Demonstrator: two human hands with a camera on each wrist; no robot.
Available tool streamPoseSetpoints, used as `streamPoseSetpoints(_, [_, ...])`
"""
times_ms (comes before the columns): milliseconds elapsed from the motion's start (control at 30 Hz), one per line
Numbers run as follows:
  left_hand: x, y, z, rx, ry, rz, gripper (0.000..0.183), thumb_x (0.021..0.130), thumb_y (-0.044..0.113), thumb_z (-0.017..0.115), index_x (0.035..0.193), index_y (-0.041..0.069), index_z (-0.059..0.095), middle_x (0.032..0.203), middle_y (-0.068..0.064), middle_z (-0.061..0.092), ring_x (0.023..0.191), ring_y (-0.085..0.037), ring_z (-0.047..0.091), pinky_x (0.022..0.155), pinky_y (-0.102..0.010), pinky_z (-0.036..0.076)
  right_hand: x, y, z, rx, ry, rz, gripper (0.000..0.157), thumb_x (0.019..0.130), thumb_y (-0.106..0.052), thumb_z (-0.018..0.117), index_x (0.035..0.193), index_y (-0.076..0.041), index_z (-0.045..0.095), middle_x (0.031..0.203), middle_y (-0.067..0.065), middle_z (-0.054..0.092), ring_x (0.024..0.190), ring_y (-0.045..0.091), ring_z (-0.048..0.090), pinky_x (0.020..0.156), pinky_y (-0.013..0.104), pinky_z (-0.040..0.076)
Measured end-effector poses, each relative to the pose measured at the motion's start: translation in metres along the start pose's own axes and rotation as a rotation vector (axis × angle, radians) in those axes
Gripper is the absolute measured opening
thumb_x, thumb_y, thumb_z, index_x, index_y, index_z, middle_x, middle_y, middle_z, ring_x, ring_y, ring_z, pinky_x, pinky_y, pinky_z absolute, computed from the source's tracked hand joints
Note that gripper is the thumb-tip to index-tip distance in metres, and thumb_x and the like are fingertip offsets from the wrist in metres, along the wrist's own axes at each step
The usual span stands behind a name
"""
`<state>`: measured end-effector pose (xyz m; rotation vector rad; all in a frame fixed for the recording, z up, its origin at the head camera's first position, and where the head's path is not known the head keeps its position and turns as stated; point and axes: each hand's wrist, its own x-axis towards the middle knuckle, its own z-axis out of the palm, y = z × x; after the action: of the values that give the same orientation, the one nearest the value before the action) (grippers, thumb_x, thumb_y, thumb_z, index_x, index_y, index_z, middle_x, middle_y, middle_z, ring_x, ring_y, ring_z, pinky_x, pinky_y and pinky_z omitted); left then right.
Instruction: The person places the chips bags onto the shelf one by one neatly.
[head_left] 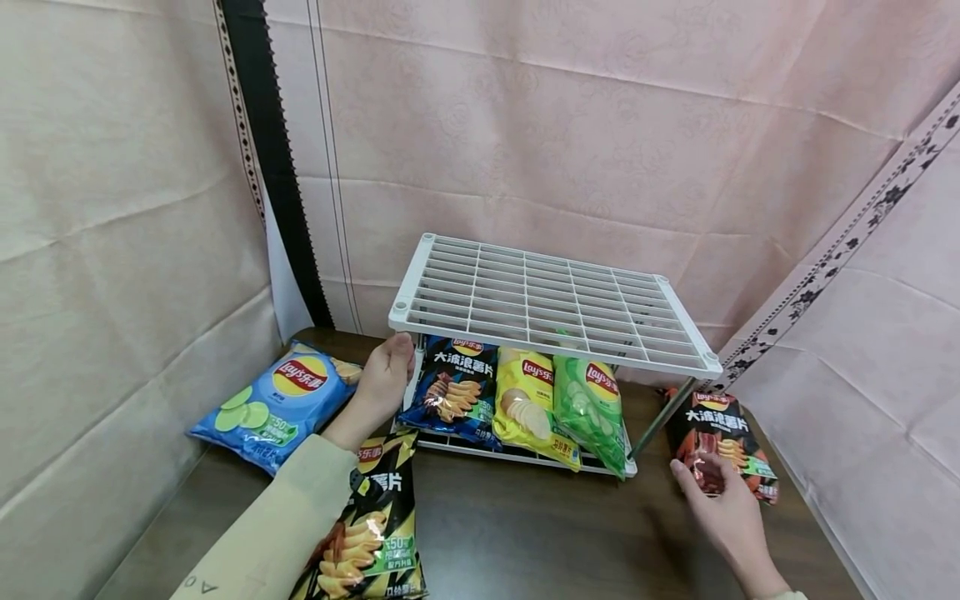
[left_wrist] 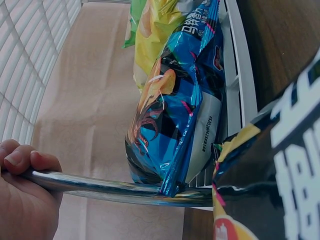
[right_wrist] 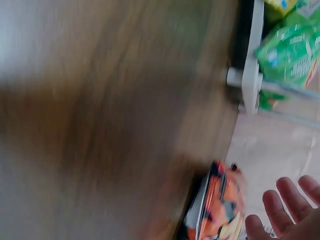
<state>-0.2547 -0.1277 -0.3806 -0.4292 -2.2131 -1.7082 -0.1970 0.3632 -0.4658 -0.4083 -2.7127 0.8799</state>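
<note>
3 crinkly foil chip bags, 1 blue-and-black bag (head_left: 453,387), 1 yellow bag (head_left: 528,408) & 1 green bag (head_left: 592,404), lean upright on the lower tier (left_wrist: 245,75) of a white plastic grid-topped rack (head_left: 555,343); L hand (head_left: 381,377) is curled round the rack's shiny chrome L-side pole (left_wrist: 135,194); R hand (head_left: 722,506) is loose-fingered, grasping nothing, right by the black-and-red foil chip bag (head_left: 723,425), which lies on the brown wood-grain desk (head_left: 540,533) just outside the rack's R side; can't tell if they touch; IMO a firm but light L grip is best, b/c a tug could tip the rack & spill its bags; pinch the black-and-red bag by a sealed edge, not mid-belly, since puffed foil prob. slips & chips may crush; lift it clear of the slim metal R-front pole (head_left: 663,417) before any sideways move; mind the green bag's bottom corner, which pokes past the tier's front edge & could snag
</note>
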Motion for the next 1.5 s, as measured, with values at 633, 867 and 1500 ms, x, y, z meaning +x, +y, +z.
streamPoseSetpoints(633, [0.001, 0.001, 0.001, -0.011, 0.001, -0.002, 0.049, 0.109, 0.018, 0.024, 0.069, -0.006, 0.040, 0.057, -0.003, 0.035, 0.047, -0.012, 0.033, 0.049, -0.026, 0.027, 0.047, 0.039, -0.010, -0.005, 0.147, 0.071, 0.090, 0.088, -0.060, 0.059, 0.141, 0.008, 0.034, 0.128, 0.032, 0.046, 0.116, 0.047, 0.044, 0.091, 0.058, 0.034])
streamPoseSetpoints(867, [0.002, 0.002, 0.001, -0.009, -0.003, -0.007, 0.048, 0.109, 0.016, 0.024, 0.070, -0.007, 0.040, 0.057, -0.003, 0.034, 0.046, -0.012, 0.033, 0.048, -0.025, 0.026, 0.067, 0.043, -0.014, -0.080, 0.128, 0.173, 0.098, 0.086, -0.068, 0.052, 0.144, 0.008, 0.029, 0.134, 0.035, 0.037, 0.122, 0.052, 0.033, 0.093, 0.065, 0.024])
streamPoseSetpoints(1500, [0.002, -0.006, 0.001, -0.023, 0.009, 0.017, 0.049, 0.109, 0.017, 0.025, 0.073, -0.013, 0.040, 0.057, -0.001, 0.033, 0.047, -0.012, 0.031, 0.049, -0.026, 0.026, 0.100, 0.066, -0.014, -0.139, -0.042, 0.382, 0.126, 0.076, -0.083, 0.047, 0.148, 0.010, 0.004, 0.141, 0.042, 0.022, 0.124, 0.059, 0.027, 0.097, 0.068, 0.026])
